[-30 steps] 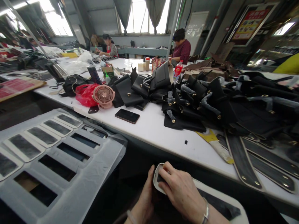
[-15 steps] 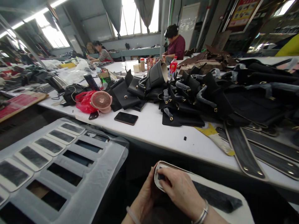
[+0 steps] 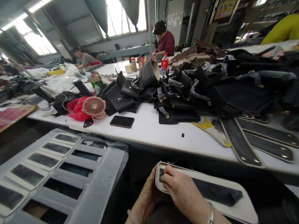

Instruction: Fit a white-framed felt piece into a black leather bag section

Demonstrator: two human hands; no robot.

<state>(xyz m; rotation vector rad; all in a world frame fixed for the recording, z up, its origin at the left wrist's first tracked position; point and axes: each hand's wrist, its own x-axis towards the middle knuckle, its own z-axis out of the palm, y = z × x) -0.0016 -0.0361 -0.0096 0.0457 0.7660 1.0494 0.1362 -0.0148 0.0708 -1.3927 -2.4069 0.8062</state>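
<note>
A long cream panel (image 3: 244, 207) with rounded ends, like a bag base, lies across in front of me below the table edge. A dark strip (image 3: 217, 192) runs along its middle. My left hand (image 3: 147, 196) grips the panel's left end from the side and beneath, partly hidden by it. Over the top comes my right hand (image 3: 183, 186), its fingers bent together and pressed on the strip near that left end. The fingertips cover whatever lies right under them.
To the left, several cream pieces with dark centres (image 3: 42, 159) lie on a grey slotted sheet (image 3: 93, 193). Black bags (image 3: 182, 115), strap pieces (image 3: 240, 143), a phone (image 3: 122, 121) and a pink fan (image 3: 94, 106) are on the white table (image 3: 149, 133). Two people work beyond.
The view has turned slightly, so the table things sit further left. My right fingers have drawn closer together on the strip. My left hand keeps its hold on the panel's end.
</note>
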